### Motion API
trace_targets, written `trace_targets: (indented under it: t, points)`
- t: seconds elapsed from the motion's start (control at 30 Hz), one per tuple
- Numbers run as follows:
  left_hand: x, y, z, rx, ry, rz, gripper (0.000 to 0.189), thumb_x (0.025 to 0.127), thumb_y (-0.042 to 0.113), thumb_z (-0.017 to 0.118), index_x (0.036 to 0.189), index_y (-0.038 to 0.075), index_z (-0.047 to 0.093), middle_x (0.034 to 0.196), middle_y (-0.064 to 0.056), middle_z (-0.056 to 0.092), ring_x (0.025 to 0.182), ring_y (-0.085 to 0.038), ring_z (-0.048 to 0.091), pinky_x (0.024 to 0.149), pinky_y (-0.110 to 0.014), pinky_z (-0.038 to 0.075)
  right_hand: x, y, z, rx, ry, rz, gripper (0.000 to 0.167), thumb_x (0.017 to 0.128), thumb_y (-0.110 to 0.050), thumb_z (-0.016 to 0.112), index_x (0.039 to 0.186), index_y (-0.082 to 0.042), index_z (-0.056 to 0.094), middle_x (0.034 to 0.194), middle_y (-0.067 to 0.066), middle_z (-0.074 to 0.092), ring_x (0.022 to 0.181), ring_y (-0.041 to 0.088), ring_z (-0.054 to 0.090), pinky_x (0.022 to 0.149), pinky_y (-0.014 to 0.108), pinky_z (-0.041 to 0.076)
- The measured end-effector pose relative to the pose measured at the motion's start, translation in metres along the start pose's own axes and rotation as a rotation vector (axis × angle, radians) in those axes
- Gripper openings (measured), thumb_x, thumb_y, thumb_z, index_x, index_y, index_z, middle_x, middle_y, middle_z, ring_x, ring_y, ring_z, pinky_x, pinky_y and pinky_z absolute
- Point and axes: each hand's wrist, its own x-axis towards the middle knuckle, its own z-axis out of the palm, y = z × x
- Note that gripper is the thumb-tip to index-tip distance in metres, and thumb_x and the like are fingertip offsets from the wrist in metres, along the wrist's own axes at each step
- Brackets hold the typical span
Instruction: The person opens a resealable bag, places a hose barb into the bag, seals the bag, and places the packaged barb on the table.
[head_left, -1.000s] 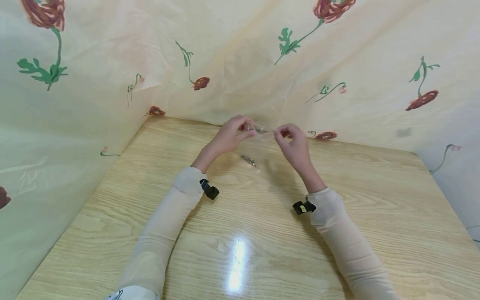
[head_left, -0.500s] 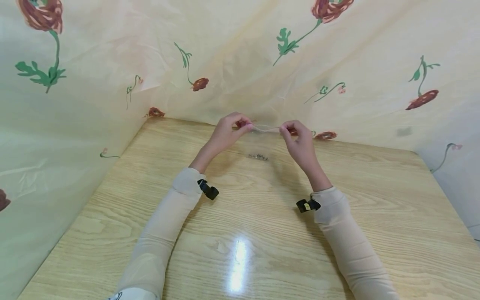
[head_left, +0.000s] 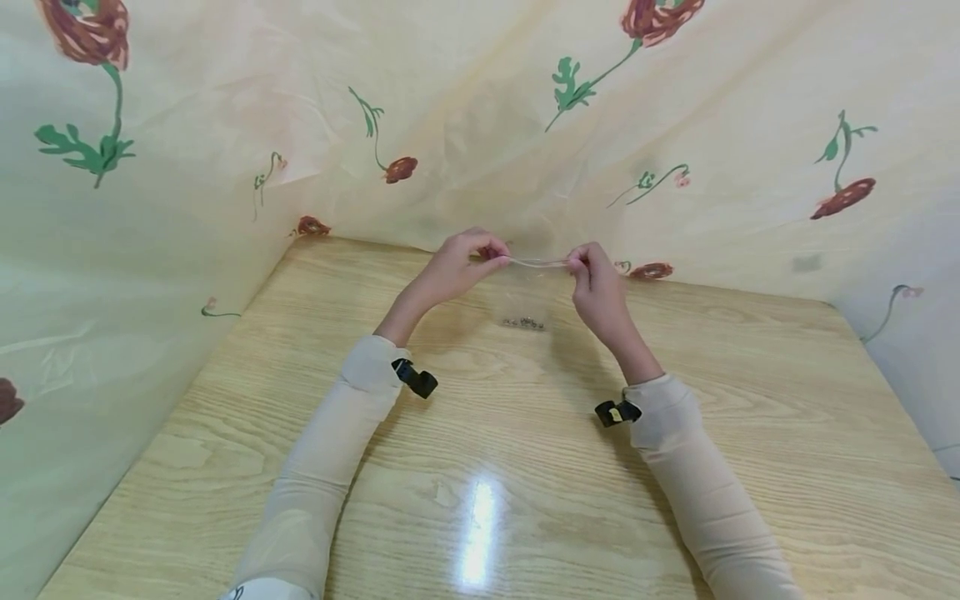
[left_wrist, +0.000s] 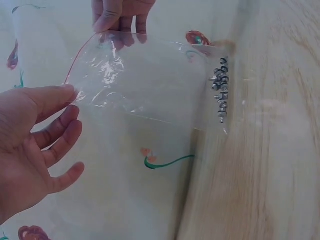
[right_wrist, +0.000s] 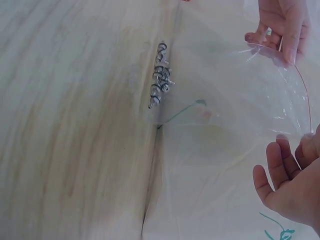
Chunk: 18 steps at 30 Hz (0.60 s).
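Note:
Between my hands hangs a clear zip-lock bag (left_wrist: 150, 80) with a thin red line along its top edge. My left hand (head_left: 456, 265) pinches one top corner between thumb and forefinger. At the opposite top corner, my right hand (head_left: 598, 287) pinches the bag the same way. Several small metal parts with dark rings, screw-like in look, (left_wrist: 221, 90) lie in a row along the bag's bottom. In the right wrist view the same metal parts (right_wrist: 160, 75) show through the plastic. The top edge is stretched and sags slightly in the head view.
A wood-grain table (head_left: 525, 450) lies under the hands, with a bright light reflection near its front. Behind it and at the left hangs a flower-printed plastic sheet (head_left: 480, 108). Each wrist carries a black strap mount, one on the left sleeve (head_left: 371, 367).
The hands have spread a little apart, the right one moving rightward, pulling the bag's top edge straighter. The bag now hangs flatter, its metal parts spread along the bottom instead of bunched aslant.

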Motion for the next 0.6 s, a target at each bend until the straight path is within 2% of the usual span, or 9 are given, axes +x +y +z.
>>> trace_targets:
  t: [0.13,0.3,0.47,0.6]
  points:
    - [0.000,0.004,-0.001,0.009,-0.019,-0.002,0.011,0.099,0.011,0.066,0.102,0.002,0.071,0.102,-0.011,0.065,0.095,-0.020,0.059,0.088,-0.036,0.052,-0.001,0.002,0.003,0.027,0.012,0.006,0.011,0.106,-0.002,0.043,0.102,0.007,0.047,0.100,0.020,0.054,0.090,0.027,0.050,0.075,0.019,0.038]
    - [-0.001,0.008,-0.001,0.044,-0.009,-0.008,0.010,0.099,0.010,0.066,0.102,0.003,0.071,0.102,-0.010,0.065,0.095,-0.020,0.060,0.085,-0.029,0.051,0.000,0.000,0.003,0.077,0.088,-0.053,0.015,0.102,-0.004,0.057,0.107,0.010,0.057,0.104,0.023,0.060,0.094,0.024,0.052,0.085,0.027,0.040]
    - [-0.001,0.013,0.002,0.063,0.002,0.011,0.011,0.099,0.010,0.066,0.103,0.002,0.071,0.104,-0.011,0.065,0.095,-0.020,0.060,0.088,-0.031,0.052,0.000,-0.006,0.003,0.057,0.086,-0.179,0.033,0.094,-0.011,0.072,0.121,0.006,0.064,0.117,0.024,0.065,0.104,0.035,0.055,0.093,0.039,0.040]
    - [-0.002,0.019,0.006,0.100,0.002,0.056,0.014,0.099,0.014,0.066,0.102,0.001,0.072,0.101,-0.010,0.066,0.094,-0.020,0.060,0.088,-0.031,0.051,-0.002,-0.013,0.004,0.022,0.062,-0.293,0.034,0.086,-0.010,0.080,0.117,0.000,0.070,0.119,0.020,0.066,0.109,0.038,0.051,0.095,0.039,0.035]
